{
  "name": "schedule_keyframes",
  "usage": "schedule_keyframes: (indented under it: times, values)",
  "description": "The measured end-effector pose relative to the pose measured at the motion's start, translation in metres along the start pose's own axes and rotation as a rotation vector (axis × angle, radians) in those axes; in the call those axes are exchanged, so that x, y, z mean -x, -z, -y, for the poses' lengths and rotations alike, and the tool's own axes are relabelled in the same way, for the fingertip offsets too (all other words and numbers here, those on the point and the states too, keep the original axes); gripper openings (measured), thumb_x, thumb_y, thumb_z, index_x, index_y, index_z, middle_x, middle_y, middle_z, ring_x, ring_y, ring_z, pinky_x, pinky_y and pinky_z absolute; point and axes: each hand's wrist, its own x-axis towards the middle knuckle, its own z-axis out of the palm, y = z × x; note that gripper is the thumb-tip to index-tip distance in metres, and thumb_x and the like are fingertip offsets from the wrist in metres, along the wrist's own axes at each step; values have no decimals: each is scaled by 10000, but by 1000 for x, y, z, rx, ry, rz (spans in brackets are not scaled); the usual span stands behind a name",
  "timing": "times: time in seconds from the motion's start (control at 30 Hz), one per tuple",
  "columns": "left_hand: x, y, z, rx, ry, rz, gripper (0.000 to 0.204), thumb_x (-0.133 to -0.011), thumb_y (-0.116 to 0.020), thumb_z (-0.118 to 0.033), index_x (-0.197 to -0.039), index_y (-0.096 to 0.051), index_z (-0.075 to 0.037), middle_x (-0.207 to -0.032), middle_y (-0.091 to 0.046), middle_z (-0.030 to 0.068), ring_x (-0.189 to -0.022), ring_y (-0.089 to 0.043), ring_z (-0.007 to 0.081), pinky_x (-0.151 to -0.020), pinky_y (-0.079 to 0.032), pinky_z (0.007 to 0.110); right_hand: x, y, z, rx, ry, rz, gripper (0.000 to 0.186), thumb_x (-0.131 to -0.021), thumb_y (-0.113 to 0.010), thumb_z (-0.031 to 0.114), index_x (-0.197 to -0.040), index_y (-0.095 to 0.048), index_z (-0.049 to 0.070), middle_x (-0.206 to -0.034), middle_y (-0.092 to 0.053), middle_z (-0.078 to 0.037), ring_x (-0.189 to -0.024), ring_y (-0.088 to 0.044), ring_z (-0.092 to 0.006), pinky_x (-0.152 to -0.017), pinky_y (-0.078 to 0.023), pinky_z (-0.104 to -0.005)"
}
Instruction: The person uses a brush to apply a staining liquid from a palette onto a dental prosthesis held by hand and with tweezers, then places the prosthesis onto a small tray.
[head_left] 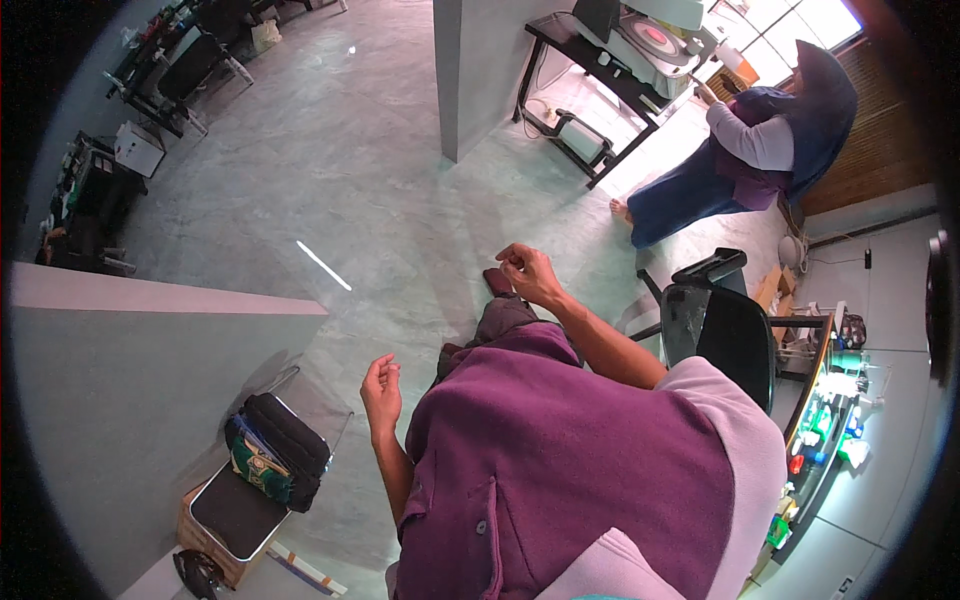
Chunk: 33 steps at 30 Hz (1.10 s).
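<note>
Both of my hands hang in the air in front of my body with nothing visible in them. My left hand [381, 394] is loosely bent above the grey floor, nearest to the low partition at the left. Further ahead and to the right, my right hand [532, 274] hangs over my dark shoe and trouser leg, its fingers loosely curled and a little apart. Neither hand touches anything. My purple top [600, 430] with pale sleeves fills the lower middle.
A black office chair [722, 335] stands close at my right. A person [760, 150] works at a machine [650, 45] on a black table [590, 65]. A grey pillar [458, 80] rises ahead. At lower left, a black bag [283, 440] lies on a chair beside the partition [150, 380].
</note>
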Motion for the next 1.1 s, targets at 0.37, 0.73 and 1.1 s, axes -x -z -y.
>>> schedule_keyframes:
  times: [0.37,0.73,1.1]
  values:
    - [2,-1,5,17,-21,12,302,-989,-589,-127,-1262,-656,-15,-1030,-750,137,-939,-710,188,-820,-549,322,5,1,-3,-22,13,-14,235,-884,-643,99,-1080,-726,-2,-807,-700,-135,-741,-648,-202,-716,-528,-364]
    - [7,-2,3,15,21,23,317,-988,-572,-113,-1273,-644,5,-1056,-736,145,-953,-692,207,-861,-540,341,10,0,-2,-29,11,-15,242,-879,-645,84,-1087,-719,-16,-798,-699,-133,-746,-660,-188,-713,-535,-354]
    - [7,0,2,33,11,39,327,-986,-564,-110,-1275,-632,25,-1067,-726,151,-945,-678,206,-881,-537,343,13,2,8,-7,-43,0,227,-877,-642,76,-1072,-722,-7,-846,-724,-145,-778,-677,-206,-727,-539,-356]
